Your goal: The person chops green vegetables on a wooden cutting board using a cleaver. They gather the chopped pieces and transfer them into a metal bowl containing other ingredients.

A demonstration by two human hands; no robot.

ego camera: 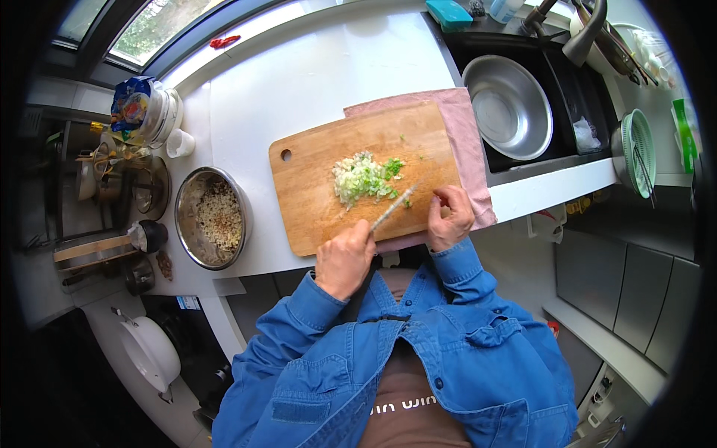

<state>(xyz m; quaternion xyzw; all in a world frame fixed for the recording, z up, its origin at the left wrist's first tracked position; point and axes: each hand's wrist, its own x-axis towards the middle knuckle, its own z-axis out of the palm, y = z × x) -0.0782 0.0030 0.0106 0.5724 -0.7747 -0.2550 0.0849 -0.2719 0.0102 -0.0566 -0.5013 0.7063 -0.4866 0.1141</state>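
Note:
My left hand (343, 259) grips a kitchen knife (392, 209), its blade seen nearly edge-on and slanting up to the right. Under the blade lies a wooden cutting board (313, 224) with a round hole in its upper left corner. Chopped pale and green scallion (361, 179) is heaped mid-board, left of the blade, and a few green bits are scattered around it. Over the board's lower right edge, my right hand (451, 218) has its fingers curled and the thumb close to the index finger. Whether anything is pinched there cannot be made out.
A steel bowl of crumbly mixture (221, 215) stands left of the board. Beneath the board is a pink cloth (465, 140). To the right, a metal basin (507, 106) sits in the black sink (582, 95). Jars (165, 115) and a white cup (180, 143) stand back left.

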